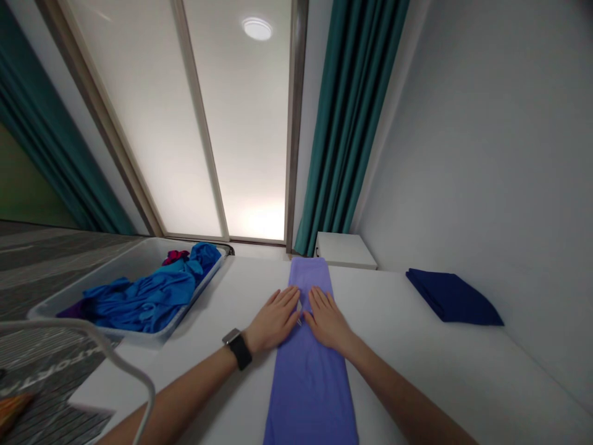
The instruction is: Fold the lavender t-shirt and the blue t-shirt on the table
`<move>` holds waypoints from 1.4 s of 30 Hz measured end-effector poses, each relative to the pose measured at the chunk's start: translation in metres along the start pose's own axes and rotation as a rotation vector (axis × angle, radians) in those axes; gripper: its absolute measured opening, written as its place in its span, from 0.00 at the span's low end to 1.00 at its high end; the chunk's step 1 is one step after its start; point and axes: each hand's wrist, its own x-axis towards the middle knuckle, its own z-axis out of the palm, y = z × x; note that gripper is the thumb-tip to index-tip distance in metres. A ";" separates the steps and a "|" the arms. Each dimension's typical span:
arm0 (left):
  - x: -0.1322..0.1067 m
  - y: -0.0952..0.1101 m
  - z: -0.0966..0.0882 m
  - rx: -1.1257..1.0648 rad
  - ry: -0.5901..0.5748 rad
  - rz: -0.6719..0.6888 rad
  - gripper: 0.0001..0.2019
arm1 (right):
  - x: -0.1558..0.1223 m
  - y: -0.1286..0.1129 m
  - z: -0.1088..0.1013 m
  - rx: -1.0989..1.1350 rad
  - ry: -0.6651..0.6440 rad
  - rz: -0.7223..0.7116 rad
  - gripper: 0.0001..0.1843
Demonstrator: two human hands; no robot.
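Observation:
A long purple garment (312,383), folded into a narrow strip, runs away from me along the white table (393,346). My left hand (274,316) lies flat on its left edge, fingers stretched forward and a dark watch on the wrist. Beside it my right hand (328,318) rests palm down on the right half of the cloth, its fingers straight. Between the two hands a small white label (299,307) shows on the fabric. Neither hand grips the cloth. What kind of garment it is I cannot tell.
At the left, a clear plastic bin (162,337) holds crumpled blue clothes (148,296) and a dark red piece (175,256). A folded navy cloth (454,298) lies at the right by the wall. A white cabinet (347,247) stands beyond the table; a pale cable (125,368) curves at the lower left.

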 end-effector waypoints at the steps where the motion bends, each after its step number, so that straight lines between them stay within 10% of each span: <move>1: 0.009 -0.010 -0.002 0.003 -0.010 0.014 0.27 | -0.005 -0.003 -0.001 0.008 -0.004 -0.005 0.35; 7: 0.038 -0.048 0.001 0.028 -0.074 0.089 0.27 | -0.023 -0.010 -0.005 0.034 -0.032 -0.050 0.35; 19: 0.032 -0.060 0.023 0.008 -0.008 0.082 0.28 | -0.023 -0.005 -0.011 0.054 -0.077 -0.100 0.36; 42: -0.055 0.008 -0.001 -0.025 -0.081 0.100 0.31 | -0.064 -0.026 -0.009 0.064 -0.023 -0.098 0.36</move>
